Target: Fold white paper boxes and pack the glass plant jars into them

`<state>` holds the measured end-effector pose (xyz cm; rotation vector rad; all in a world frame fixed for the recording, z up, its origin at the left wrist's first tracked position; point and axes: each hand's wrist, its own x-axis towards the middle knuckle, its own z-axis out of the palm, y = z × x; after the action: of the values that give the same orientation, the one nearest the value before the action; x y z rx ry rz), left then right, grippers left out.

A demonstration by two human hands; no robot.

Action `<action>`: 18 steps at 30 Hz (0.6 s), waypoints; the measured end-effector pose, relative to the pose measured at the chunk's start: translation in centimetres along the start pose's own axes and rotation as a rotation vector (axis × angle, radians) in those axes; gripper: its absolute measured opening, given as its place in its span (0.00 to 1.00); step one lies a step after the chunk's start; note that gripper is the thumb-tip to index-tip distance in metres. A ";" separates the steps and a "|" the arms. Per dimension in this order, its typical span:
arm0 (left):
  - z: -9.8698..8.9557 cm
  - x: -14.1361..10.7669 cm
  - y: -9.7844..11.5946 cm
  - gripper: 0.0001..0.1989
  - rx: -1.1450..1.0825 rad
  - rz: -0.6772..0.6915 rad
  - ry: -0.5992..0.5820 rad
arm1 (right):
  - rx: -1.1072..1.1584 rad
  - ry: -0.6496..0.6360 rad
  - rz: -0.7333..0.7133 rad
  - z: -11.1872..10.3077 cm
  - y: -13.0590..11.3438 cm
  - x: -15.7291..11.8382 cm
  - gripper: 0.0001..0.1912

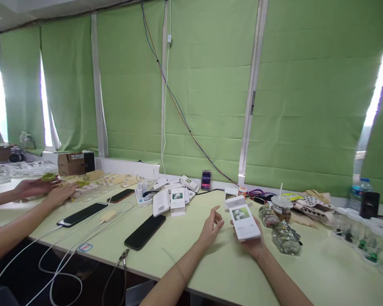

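Note:
My right hand [258, 244] holds a white small carton [246, 226] from below, its printed front facing up. A picture of white flowers on green is on the carton, and the flap at its far end stands open. To the left of it, my left hand [210, 227] hovers with bent, loosely parted fingers and nothing in them. Another small carton [231, 194] lies just behind the held one. At the back, left of my hands, sits a pile of similar white cartons [178, 202], some with the same flower picture.
A black phone [143, 233] lies left of my left hand. Beyond it are cables, a power strip [143, 199] and another phone [83, 213]. Right of my right hand stand clear packets [285, 239], a drink cup [281, 205] and several lidded jars [375, 244]. A co-worker's hands [62, 193] are at far left.

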<state>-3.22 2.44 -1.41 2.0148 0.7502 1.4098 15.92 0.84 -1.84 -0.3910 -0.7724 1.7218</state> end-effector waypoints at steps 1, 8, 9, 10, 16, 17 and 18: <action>0.0 0.0 0.1 0.26 0.011 0.008 -0.027 | 0.052 -0.046 -0.001 0.0 -0.1 -0.1 0.21; 0.0 0.0 0.3 0.24 0.071 0.023 -0.092 | 0.068 -0.099 -0.034 -0.5 -0.2 0.2 0.24; 0.0 0.0 0.3 0.24 0.079 0.021 -0.096 | 0.029 -0.067 -0.042 -0.5 -0.2 0.2 0.25; 0.0 0.0 0.3 0.24 0.089 0.018 -0.101 | -0.020 -0.025 -0.050 -0.4 -0.2 0.3 0.26; 0.1 0.0 0.0 0.25 0.103 -0.061 -0.084 | -0.560 0.260 -0.388 0.1 1.2 1.1 0.35; 0.2 0.0 0.0 0.26 0.098 -0.075 -0.092 | -0.704 0.264 -0.469 0.0 1.6 1.3 0.40; 0.3 0.0 -0.1 0.26 0.088 -0.081 -0.108 | -0.844 0.250 -0.532 -0.1 2.0 1.4 0.45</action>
<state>-2.99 2.46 -1.54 2.0847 0.8497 1.2312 14.07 1.92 -3.08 -0.8601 -1.2627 0.7725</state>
